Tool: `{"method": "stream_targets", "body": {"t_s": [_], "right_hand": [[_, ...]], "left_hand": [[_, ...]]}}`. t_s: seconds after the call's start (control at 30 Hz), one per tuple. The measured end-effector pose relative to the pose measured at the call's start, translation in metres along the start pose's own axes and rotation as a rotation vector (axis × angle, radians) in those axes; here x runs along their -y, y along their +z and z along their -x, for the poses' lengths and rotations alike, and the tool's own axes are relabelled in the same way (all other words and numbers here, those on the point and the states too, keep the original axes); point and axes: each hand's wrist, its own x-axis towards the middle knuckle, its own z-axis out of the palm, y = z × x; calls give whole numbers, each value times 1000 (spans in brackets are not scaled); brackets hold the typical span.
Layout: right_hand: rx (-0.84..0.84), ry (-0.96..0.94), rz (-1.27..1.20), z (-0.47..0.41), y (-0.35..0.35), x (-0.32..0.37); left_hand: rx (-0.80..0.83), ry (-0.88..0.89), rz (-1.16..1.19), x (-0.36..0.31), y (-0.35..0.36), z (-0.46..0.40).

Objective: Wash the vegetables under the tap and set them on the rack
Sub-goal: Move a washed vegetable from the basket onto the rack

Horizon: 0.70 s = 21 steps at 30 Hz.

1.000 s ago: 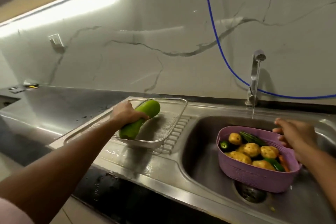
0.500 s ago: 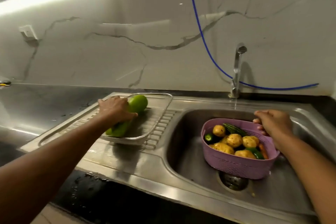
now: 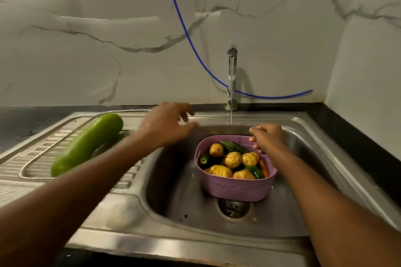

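The right hand [image 3: 268, 137] has its grip curled over the far right rim of the lilac perforated plastic basket [image 3: 235, 189], fingers pinching the edge. The left hand [image 3: 166, 125] hangs in the air above the sink's left edge, fingers spread and relaxed, with nothing in its grip.

Inside the basket lie yellow-brown potatoes [image 3: 233, 159], a dark green cucumber end [image 3: 204, 159], a ridged dark green gourd [image 3: 233, 147], a glossy green pepper [image 3: 256, 171] and an orange carrot [image 3: 264, 168] tucked against the right wall. The basket stands in the stainless steel sink bowl [image 3: 178, 191], just behind the round drain [image 3: 233, 208].

A thin stream of water [image 3: 231, 115] drops from the upright chrome tap [image 3: 232, 78], landing just behind the basket's far rim, near the right hand.

Off to the left, the long pale green bottle gourd [image 3: 86, 144] lies at a slant on the wire rack [image 3: 91, 120], which sits on the ribbed steel drainboard [image 3: 43, 156], well apart from both hands.

Behind it all, a blue hose [image 3: 188, 34] loops down the white marble-patterned wall [image 3: 86, 50], and a dark counter [image 3: 355, 136] borders the sink on the right.
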Motion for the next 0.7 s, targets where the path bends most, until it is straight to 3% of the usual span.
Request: {"method": "stream_targets", "body": {"t_s": [0.17,0.33,0.47,0.7], "right_hand": [[82,2,146,-2,7,-7],[211,31,480,-12,17,-13],[222,26,663,-23,27,-21],[236,120,645,-31,46,-29]], "left_hand": [[268,-101,223,-35,106,-44],[295,-339,407,-34,175,-66],[249,-284,227,-17,205,-62],[176,-160,65,-17,209,-59]]}}
